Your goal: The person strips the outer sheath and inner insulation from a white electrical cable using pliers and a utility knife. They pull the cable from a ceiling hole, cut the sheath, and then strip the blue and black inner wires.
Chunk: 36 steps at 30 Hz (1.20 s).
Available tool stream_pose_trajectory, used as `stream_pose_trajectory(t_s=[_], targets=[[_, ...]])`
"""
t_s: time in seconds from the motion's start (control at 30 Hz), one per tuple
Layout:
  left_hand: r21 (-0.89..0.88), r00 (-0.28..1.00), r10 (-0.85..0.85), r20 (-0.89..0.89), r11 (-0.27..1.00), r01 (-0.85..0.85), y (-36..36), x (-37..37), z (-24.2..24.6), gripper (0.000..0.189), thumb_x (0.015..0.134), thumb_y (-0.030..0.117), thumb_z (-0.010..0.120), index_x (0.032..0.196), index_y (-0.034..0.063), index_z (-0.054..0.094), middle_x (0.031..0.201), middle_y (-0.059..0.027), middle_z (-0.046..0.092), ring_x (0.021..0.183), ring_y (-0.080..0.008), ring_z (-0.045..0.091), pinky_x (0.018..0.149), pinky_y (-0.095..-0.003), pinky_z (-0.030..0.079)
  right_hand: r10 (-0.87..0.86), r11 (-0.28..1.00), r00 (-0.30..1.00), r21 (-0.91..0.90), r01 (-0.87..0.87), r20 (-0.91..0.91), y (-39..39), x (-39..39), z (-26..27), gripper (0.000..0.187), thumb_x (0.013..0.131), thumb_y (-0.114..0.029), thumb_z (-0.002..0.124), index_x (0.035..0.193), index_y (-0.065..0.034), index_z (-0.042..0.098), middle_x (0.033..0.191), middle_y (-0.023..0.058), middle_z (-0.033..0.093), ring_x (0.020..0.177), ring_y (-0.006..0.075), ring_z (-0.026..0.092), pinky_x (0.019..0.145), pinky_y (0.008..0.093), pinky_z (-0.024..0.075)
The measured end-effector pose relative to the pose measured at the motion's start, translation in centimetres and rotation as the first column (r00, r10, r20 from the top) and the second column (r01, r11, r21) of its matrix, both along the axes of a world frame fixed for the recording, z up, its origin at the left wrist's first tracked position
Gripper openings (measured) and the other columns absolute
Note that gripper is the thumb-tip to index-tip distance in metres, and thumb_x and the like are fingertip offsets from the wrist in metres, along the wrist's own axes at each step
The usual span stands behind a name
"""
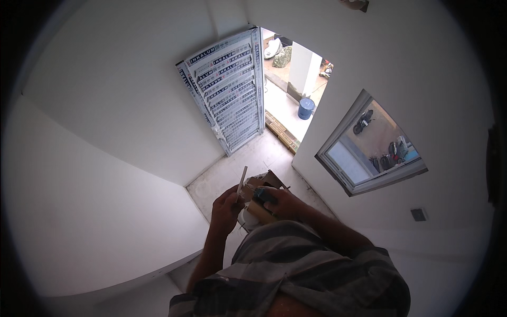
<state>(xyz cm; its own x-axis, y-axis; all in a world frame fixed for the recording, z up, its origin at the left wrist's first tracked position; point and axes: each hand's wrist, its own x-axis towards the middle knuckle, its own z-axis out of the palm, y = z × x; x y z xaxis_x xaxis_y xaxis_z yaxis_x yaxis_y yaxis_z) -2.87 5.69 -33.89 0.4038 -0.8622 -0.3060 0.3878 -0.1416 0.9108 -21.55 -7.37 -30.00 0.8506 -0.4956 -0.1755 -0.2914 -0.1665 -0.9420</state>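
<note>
My left hand pinches a slim, pale strip that points up and away from me. Whether it is a plastic strip or a tube cannot be made out. In my right hand is a hand tool with a dark teal handle; its thin tip faces the strip, and its exact kind is unclear. Both hands are at waist height, a short way apart. Beneath them are an open cardboard box and a white round object, both partly hidden by my hands and shirt.
Ahead, an open door with louvre-like slats is wrapped in printed protective film. Cardboard lies across the doorway; a blue bucket stands outside beside a white pillar. The right wall holds a window and a dark wall box.
</note>
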Motion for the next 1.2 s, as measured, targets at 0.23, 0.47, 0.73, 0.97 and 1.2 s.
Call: stream_pose_trajectory(t_s=[0.23, 0.47, 0.73, 0.97, 1.2], targets=[[-0.034, 0.993, 0.036, -0.114, 0.999, -0.04, -0.5, -0.2, -0.1, 0.034, 0.101, 0.012, 0.054, 0.13, -0.0044, 0.061, 0.095, -0.0068, 0.064, 0.084, -0.0136, 0.06, 0.08, -0.0269, 0.052, -0.008, 0.99, 1.0, -0.142, 0.007, -0.01, 0.0, 0.0, -0.8, 0.053, 0.09, -0.012, 0.062, 0.141, -0.007, 0.048, 0.118, 0.0278, 0.064, 0.111, 0.043, 0.063, 0.092, 0.0467, 0.0499], [0.025, 0.999, 0.033, -0.012, 0.999, -0.032, -0.4, -0.4, 0.6, 0.033, 0.099, 0.011, 0.058, 0.126, -0.0048, 0.064, 0.101, -0.0113, 0.07, 0.088, -0.0148, 0.065, 0.08, -0.0269, 0.054, -0.002, 0.974, 1.0, -0.227, 0.004, 0.011, 0.3, -0.1, 0.0, 0.058, 0.089, -0.013, 0.063, 0.143, -0.0053, 0.045, 0.123, 0.0281, 0.062, 0.114, 0.0436, 0.061, 0.094, 0.0474, 0.0496], [0.051, 0.973, -0.022, 0.23, 0.999, 0.011, -0.3, -0.2, 1.5, 0.033, 0.096, 0.014, 0.06, 0.124, -0.0019, 0.067, 0.1, -0.0092, 0.072, 0.089, -0.0131, 0.065, 0.083, -0.0284, 0.053, 0.003, 0.973, 0.999, -0.23, -0.011, -0.039, 0.4, -0.2, -0.1, 0.063, 0.088, -0.011, 0.064, 0.147, -0.0096, 0.041, 0.128, 0.0252, 0.06, 0.116, 0.0421, 0.061, 0.098, 0.0465, 0.0478], [0.041, 0.965, -0.046, 0.259, 0.998, 0.037, -0.2, 0.1, 1.5, 0.034, 0.095, 0.014, 0.062, 0.125, -0.0018, 0.066, 0.1, -0.0085, 0.072, 0.086, -0.0121, 0.064, 0.082, -0.0281, 0.052, 0.038, 0.986, 0.997, -0.158, -0.049, -0.074, 0.1, -0.1, -0.4, 0.067, 0.089, -0.01, 0.065, 0.151, -0.0131, 0.04, 0.119, 0.0234, 0.066, 0.11, 0.041, 0.064, 0.099, 0.0463, 0.047], [0.112, 0.952, -0.202, 0.229, 0.977, 0.181, -0.8, 1.8, 3.0, 0.036, 0.101, 0.024, 0.059, 0.121, -0.0039, 0.067, 0.098, -0.0097, 0.072, 0.087, -0.013, 0.066, 0.082, -0.029, 0.054, -0.052, 0.948, 0.994, -0.319, 0.019, -0.095, 0.5, 0.0, -0.7, 0.041, 0.085, -0.014, 0.066, 0.125, -0.006, 0.06, 0.11, 0.0232, 0.065, 0.106, 0.0397, 0.064, 0.091, 0.0468, 0.0501]])
